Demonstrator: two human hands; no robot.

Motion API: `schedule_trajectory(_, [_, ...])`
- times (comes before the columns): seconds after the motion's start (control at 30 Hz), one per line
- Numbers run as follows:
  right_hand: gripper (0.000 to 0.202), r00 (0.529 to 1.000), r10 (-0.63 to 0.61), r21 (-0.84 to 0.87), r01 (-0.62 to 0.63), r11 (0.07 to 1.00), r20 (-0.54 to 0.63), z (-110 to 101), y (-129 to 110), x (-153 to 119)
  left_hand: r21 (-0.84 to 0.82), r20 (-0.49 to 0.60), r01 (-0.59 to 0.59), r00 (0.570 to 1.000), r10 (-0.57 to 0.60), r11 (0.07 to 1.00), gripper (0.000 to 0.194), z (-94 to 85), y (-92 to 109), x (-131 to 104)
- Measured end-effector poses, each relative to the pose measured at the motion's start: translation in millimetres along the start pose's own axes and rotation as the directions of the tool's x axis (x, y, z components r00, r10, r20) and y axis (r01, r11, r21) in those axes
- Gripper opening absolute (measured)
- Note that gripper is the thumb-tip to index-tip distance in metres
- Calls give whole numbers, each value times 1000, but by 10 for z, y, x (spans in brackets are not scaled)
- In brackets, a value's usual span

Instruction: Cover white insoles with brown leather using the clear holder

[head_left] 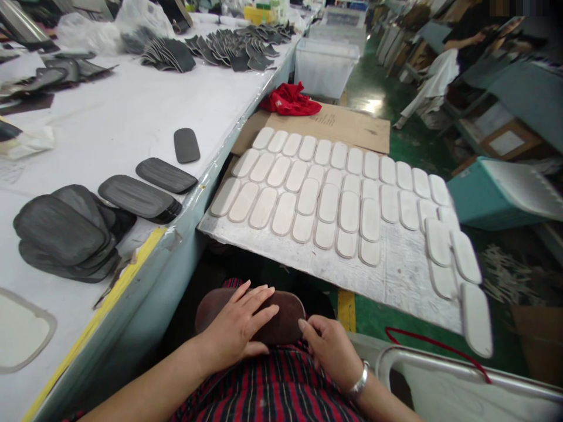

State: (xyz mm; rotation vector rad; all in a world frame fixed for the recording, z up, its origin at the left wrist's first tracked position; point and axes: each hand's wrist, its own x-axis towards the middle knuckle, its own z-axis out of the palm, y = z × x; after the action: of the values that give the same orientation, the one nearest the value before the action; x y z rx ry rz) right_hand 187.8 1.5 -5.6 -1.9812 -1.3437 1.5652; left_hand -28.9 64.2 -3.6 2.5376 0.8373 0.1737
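Across my lap lies a brown, rounded-oblong leather-like piece [287,322]. My left hand [240,322] rests flat on top of it, fingers spread. At the piece's right end, my right hand [329,346] has thumb and fingers closed on the edge; the fingertips are partly hidden. In front of me, many cream oblong pieces [284,212] with darker rims lie in rows on a pale board [404,264], some overlapping. On the table to my left are a pile of dark grey oblong pieces [59,231], a smaller stack of similar pieces [136,196] and a single dark piece [187,145].
The white table [101,111] has a yellow-taped edge [101,305] close on my left. Dark curved pieces [233,47] lie further back. A red cloth [292,99] sits beyond the board, near clear bins [325,64]. A teal bin [505,193] stands right; a person [475,35] is behind it.
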Motion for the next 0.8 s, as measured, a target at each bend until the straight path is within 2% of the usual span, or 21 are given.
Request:
schedule_trajectory(0.13, [38, 1000, -11, 37, 11, 999, -9, -17, 14, 7, 49, 30, -9, 1000, 7, 999, 68, 1, -4, -1])
schedule_trajectory(0.3, [33, 990, -104, -68, 98, 993, -99, -43, -21, 21, 111, 28, -15, 1000, 12, 994, 66, -11, 21, 3])
schedule_trajectory(0.4, [34, 985, -122, -112, 108, 988, -126, -46, -18, 33, 179, 8, -25, 1000, 24, 984, 67, -11, 77, 4])
schedule_trajectory(0.47, [34, 988, -106, -116, 92, 989, -117, -47, -29, 35, 205, -24, -46, 998, 52, 978, 62, 15, 137, -1])
schedule_trajectory(0.6, [33, 990, -105, -130, 92, 987, -97, -59, -71, 47, 189, -59, -115, 990, 128, 975, 38, 113, 276, -26])
schedule_trajectory(0.7, [34, 981, -152, -193, 127, 973, -118, -104, -48, 88, 178, -44, -125, 990, 135, 976, 39, 165, 347, -51])
schedule_trajectory(0.8, [36, 997, -62, -91, 59, 994, -38, -201, 57, 135, 193, -37, -116, 991, 126, 974, 40, 173, 374, -82])
